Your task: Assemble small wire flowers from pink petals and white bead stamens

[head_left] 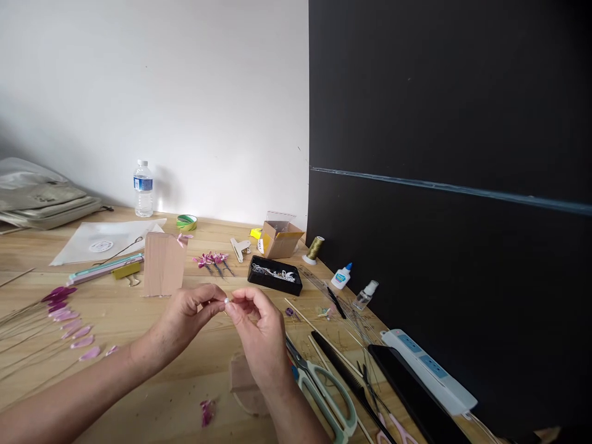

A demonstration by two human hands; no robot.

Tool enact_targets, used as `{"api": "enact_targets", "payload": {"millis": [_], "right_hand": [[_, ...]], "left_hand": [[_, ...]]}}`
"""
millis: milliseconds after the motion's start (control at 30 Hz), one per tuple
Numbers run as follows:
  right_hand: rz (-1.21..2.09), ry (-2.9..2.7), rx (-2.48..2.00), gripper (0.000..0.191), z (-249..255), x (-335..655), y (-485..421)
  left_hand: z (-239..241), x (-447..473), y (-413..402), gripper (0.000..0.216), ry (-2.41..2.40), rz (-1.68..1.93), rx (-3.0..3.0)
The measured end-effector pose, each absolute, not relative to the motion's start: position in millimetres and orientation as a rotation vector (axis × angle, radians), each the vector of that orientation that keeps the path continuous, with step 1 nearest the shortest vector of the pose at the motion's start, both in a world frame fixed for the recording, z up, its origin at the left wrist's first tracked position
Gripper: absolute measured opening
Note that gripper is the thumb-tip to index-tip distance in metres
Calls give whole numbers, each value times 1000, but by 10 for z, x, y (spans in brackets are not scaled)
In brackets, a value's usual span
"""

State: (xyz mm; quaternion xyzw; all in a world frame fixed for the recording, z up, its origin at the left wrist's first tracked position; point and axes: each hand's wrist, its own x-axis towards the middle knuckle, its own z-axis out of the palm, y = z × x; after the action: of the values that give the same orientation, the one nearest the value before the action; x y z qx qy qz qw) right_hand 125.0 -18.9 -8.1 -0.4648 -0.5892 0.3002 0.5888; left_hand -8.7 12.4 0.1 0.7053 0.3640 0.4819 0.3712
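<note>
My left hand (pixel 189 314) and my right hand (pixel 259 330) meet above the wooden table (pixel 152 394), fingertips pinched together on a tiny white bead (pixel 226 301). Both hands are closed in a pinch around it. A thin wire may run from the bead, but I cannot make it out. Under my right wrist lies a small piece of cardboard (pixel 240 382). Green-handled scissors (pixel 324 388) lie just right of my right hand.
Pink and purple petals on wires (pixel 69 320) fan out at the left. Behind stand a cardboard block (pixel 163 265), small purple flowers (pixel 213 260), a black tray (pixel 274 275), an open box (pixel 280 239), gold thread (pixel 314 249), a glue bottle (pixel 342 276) and a water bottle (pixel 143 189). A power strip (pixel 428 370) lies at the right.
</note>
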Motion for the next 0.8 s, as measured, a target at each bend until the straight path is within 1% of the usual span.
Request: {"api": "enact_targets", "payload": {"millis": [67,133,333,500,800], "right_hand": [[658,-1427,-1094,4,-65,1262,-193],[668,-1433,-1095,6,-53,1268,-190],[893,-1279,-1035,9,-27,1288,-172],[809,-1323,-1065,8,-38,1276,-175],[874,-1200,-1055,9,-88,1311,-116]], "left_hand": [[-17,-78,126,7,944,1228,1870],[-31,-70,132,7,953,1219,1880],[-5,-65,125,9,901,1102,1649],[26,-67,87,18,861,1024,1572],[-54,-71,109,11,892,960,1477]]}}
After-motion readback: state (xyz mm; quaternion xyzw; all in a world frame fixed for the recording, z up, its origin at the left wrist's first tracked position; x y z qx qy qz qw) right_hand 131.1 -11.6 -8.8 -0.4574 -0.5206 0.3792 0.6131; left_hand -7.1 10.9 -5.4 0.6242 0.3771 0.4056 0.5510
